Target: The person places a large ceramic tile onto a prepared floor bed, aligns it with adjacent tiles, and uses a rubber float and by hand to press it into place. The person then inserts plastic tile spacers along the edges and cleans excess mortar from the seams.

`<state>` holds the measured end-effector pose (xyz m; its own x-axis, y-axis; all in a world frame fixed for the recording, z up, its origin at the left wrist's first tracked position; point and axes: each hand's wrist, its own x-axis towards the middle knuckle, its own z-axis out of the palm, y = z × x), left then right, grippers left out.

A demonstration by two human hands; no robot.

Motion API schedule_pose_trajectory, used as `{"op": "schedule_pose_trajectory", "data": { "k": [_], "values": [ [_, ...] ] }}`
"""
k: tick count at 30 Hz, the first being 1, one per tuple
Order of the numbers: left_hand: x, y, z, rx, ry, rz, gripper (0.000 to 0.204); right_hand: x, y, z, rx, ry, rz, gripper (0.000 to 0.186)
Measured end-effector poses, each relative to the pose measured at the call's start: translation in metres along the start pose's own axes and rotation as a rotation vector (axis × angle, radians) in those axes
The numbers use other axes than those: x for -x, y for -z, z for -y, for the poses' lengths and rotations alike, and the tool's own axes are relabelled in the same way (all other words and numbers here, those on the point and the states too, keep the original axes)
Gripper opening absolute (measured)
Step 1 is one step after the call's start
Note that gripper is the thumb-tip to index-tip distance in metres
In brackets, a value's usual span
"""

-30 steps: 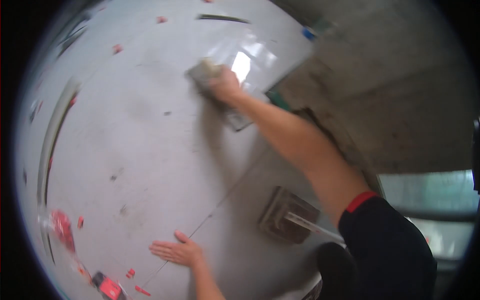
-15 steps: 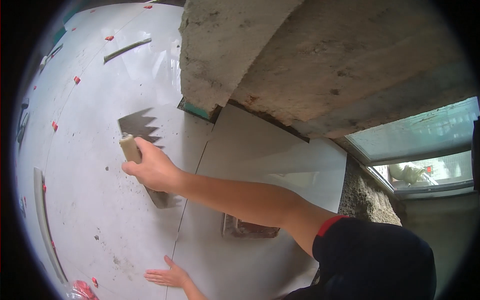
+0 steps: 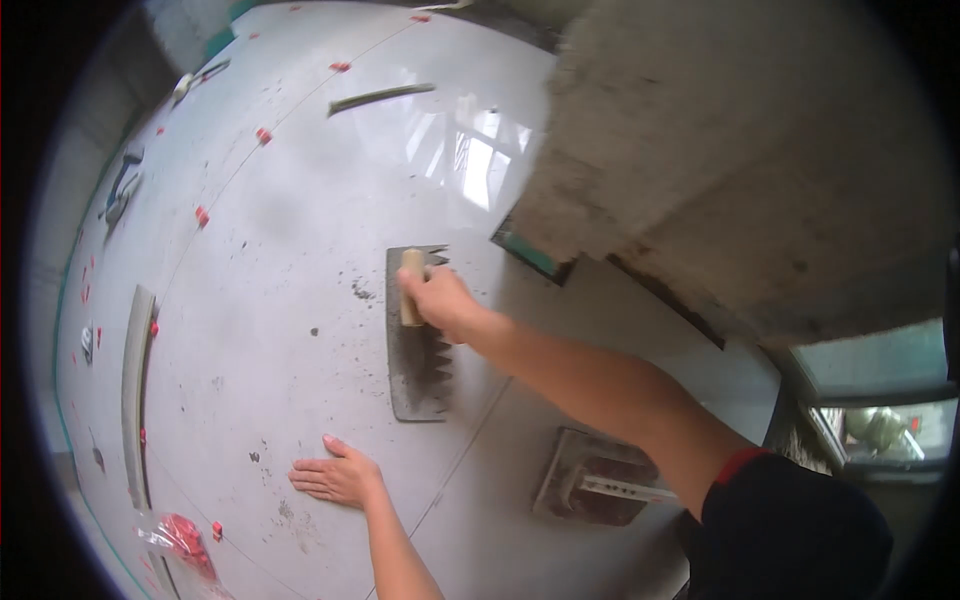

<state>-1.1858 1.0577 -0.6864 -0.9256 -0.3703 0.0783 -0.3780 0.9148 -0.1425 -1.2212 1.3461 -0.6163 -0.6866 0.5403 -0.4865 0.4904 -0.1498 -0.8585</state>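
Observation:
My right hand (image 3: 440,302) is wrapped round the pale handle of a notched trowel (image 3: 408,375). The trowel's grey rectangular blade lies flat or nearly flat over the large white tiles (image 3: 270,330), its toothed edge on the right. Whether the blade touches the tile I cannot tell. Below and to the left, my left hand (image 3: 342,475) rests palm down on the tile with its fingers stretched out and nothing in it. Small dark crumbs of mortar (image 3: 362,290) are scattered around the blade and near the left hand.
A rectangular float (image 3: 595,478) sits partly behind my right forearm. Red levelling wedges (image 3: 263,136) dot the tile joint at left. A long strip (image 3: 138,390), a bag of red pieces (image 3: 183,540) and a hammer (image 3: 122,190) lie there too. A rough concrete mass (image 3: 700,180) overhangs the upper right.
The view has shifted, so the scene sits farther right and more of my left arm shows. The trowel has turned from a slanted, tipped position to facing up, still in my right hand.

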Motion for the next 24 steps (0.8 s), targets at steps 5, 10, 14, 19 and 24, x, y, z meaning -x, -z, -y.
{"op": "schedule_pose_trajectory", "data": {
  "k": [5, 10, 14, 19, 24],
  "values": [
    [-0.015, -0.004, 0.002, 0.005, 0.010, -0.036, 0.082, -0.075, -0.005, 0.066, 0.437, 0.463, -0.333, 0.065],
    [-0.025, 0.007, -0.020, 0.095, 0.075, 0.028, 0.081, -0.208, 0.003, 0.107, 0.841, 0.641, -0.417, 0.061],
    [-0.032, 0.012, -0.020, 0.109, 0.058, 0.053, 0.080, -0.275, 0.001, 0.123, 1.077, 0.781, -0.413, 0.064],
    [-0.041, 0.016, -0.004, 0.155, 0.025, 0.006, 0.078, -0.307, -0.037, 0.152, 1.206, 0.583, -0.223, 0.077],
    [-0.043, 0.027, -0.020, 0.233, -0.034, -0.016, 0.078, -0.371, 0.009, 0.171, 1.522, 0.784, -0.319, 0.064]
  ]
}}
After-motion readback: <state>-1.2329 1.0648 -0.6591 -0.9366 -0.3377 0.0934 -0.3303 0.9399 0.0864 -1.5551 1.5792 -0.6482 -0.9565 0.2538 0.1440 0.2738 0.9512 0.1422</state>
